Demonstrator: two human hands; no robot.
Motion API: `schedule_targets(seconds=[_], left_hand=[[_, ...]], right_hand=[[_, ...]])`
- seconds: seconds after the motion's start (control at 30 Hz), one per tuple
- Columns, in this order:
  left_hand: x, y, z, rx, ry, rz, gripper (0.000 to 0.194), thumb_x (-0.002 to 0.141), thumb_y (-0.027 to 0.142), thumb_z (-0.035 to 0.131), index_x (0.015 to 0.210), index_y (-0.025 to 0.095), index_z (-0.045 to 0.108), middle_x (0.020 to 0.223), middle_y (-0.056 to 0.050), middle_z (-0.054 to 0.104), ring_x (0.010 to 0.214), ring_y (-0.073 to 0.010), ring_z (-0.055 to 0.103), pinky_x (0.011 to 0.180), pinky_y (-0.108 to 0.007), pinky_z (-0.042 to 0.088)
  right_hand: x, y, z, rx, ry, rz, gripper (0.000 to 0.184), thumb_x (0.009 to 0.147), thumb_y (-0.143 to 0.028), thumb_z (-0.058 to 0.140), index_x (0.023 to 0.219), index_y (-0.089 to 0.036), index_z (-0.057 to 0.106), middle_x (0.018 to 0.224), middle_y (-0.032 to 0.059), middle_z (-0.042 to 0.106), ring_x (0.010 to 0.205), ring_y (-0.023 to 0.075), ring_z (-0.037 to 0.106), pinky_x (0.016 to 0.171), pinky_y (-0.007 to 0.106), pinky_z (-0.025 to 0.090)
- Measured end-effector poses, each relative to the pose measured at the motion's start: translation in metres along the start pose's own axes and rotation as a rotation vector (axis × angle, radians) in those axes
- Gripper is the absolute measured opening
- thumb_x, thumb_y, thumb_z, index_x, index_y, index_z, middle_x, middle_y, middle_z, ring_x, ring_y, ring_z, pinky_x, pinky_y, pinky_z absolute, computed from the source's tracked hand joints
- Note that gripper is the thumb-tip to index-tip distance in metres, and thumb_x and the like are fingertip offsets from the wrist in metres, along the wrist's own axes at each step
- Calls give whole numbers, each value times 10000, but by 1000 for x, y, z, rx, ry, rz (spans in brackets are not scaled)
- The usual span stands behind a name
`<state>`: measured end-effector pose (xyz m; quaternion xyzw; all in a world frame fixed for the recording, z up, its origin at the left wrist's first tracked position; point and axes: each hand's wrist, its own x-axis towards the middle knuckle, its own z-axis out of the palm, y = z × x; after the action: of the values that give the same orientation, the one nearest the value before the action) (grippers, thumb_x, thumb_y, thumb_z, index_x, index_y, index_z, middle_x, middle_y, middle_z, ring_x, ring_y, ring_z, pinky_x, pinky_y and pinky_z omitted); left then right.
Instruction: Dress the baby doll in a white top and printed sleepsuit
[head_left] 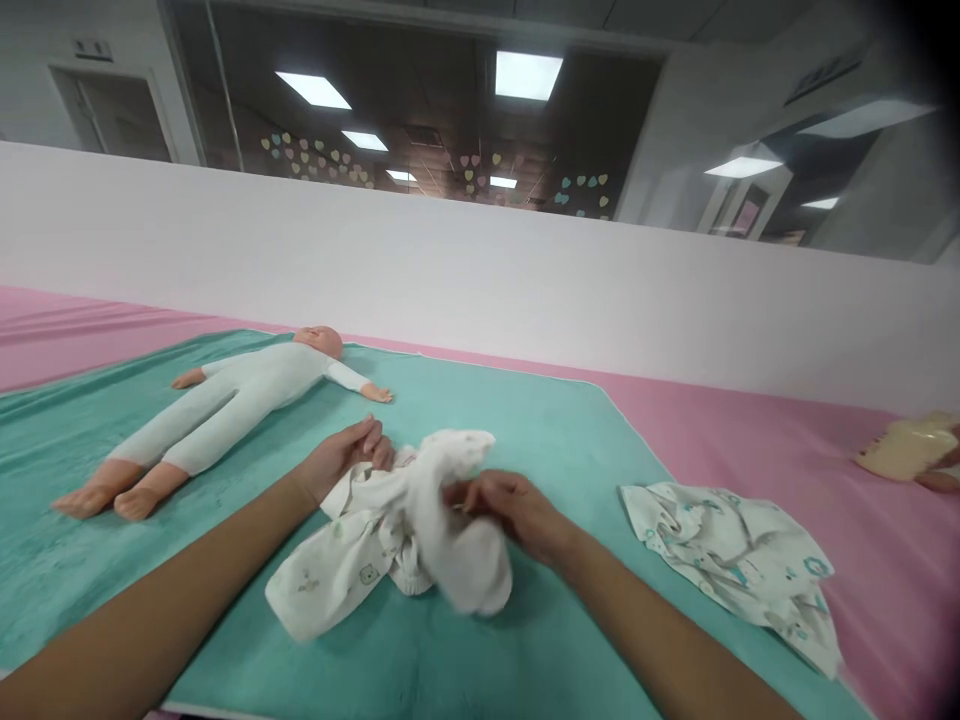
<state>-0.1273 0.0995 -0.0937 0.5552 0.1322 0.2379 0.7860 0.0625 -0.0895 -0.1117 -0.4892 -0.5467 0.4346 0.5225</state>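
Note:
A crumpled white baby garment [337, 575] with small bear prints hangs between my hands over the green blanket [555, 430]. My left hand [356, 455] has its fingers closed at the garment's upper left edge. My right hand [506, 505] is closed on the garment's right side, its fingertips partly behind the cloth. The part near my right hand is blurred, and one rounded end hangs down below it. Beyond my left arm a baby doll [262, 380] in a pale bodysuit lies on its back, arms spread, feet bare.
A second white printed cloth [739, 560] lies rumpled at the blanket's right edge, partly on the pink sheet [675, 420]. At the far right is a pale yellow item [904, 447], with what look like fingers beside it. A white wall [465, 280] and window stand behind.

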Motion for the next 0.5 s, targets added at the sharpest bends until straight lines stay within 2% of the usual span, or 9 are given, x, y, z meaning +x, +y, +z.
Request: schedule_targets(seconds=[0.07,0.13,0.2,0.27,0.37,0.43,0.5], left_hand=[[1,1,1,39,22,13,329,761,469,524,601,208,405,498,34,424,452,-108,404,454,-244,385],[2,4,4,136,17,16,223,723,421,590,761,219,503,660,12,556,585,-138,519,535,-255,438],[2,7,8,282,-62,-37,350,680,371,646,971,208,541,944,-43,613,870,-215,572,712,-302,470],[0,10,14,424,-194,-124,513,656,336,673,1126,204,517,1128,-72,572,1042,-271,524,830,-344,443],[-4,12,24,463,-353,-206,653,648,293,683,1253,250,439,1254,-64,505,1135,-280,476,907,-369,408],[-8,11,32,397,-394,-206,724,653,280,676,1308,267,369,1310,-62,455,1174,-282,447,934,-385,392],[-12,6,41,383,-374,-168,767,640,261,687,1325,256,341,1334,-70,429,1199,-289,421,944,-387,384]], right_hand=[[0,2,21,-94,-90,-37,287,795,-423,546,959,-200,622,965,47,636,898,195,580,808,342,461],[0,4,29,-276,-106,-98,300,776,-353,584,1055,-243,599,1052,28,621,975,205,562,857,356,450],[1,5,29,-481,-115,-175,320,785,-323,577,1097,-254,580,1102,22,604,1019,206,541,909,362,418],[1,6,28,-681,-141,-256,253,795,-317,569,1032,-239,611,1070,22,618,1037,212,525,950,377,375],[-2,7,30,-901,-155,-332,177,811,-325,550,932,-229,637,1049,27,628,1069,225,499,981,406,322],[-5,9,34,-964,-123,-362,225,841,-329,508,1028,-247,603,1131,28,599,1123,222,467,1012,414,277],[-8,9,37,-991,-79,-397,287,874,-322,452,1139,-264,544,1216,30,554,1189,216,416,1053,422,203]])
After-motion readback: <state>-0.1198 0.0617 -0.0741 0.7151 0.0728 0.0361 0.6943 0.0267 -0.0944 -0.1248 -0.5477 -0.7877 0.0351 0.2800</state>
